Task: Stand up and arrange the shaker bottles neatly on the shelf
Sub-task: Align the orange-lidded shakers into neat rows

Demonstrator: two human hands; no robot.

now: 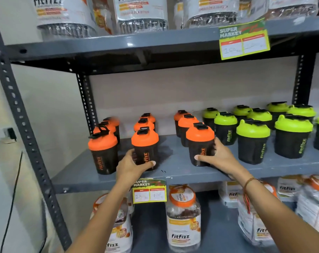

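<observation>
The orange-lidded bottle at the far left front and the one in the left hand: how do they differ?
The far-left bottle has its black cap flipped open; the held bottle has its cap shut. The far-left bottle stands free, untouched, while the left hand wraps the held bottle's base. Both stand upright, with orange lids, dark bodies and orange lettering.

A grey metal shelving unit [118,50] fills most of the view, built from slotted uprights [18,114] punched with rows of holes. A pale, plain wall [173,92] is seen behind the middle level and continues to the left of the rack. A black cable [14,194] hangs down against that wall at the lower left. Yellow-green price tags [244,39] marked "SUPER MARKET" are fixed to the shelf edges. Soft highlights are thrown on the upper shelf edge by even indoor lighting.
</observation>
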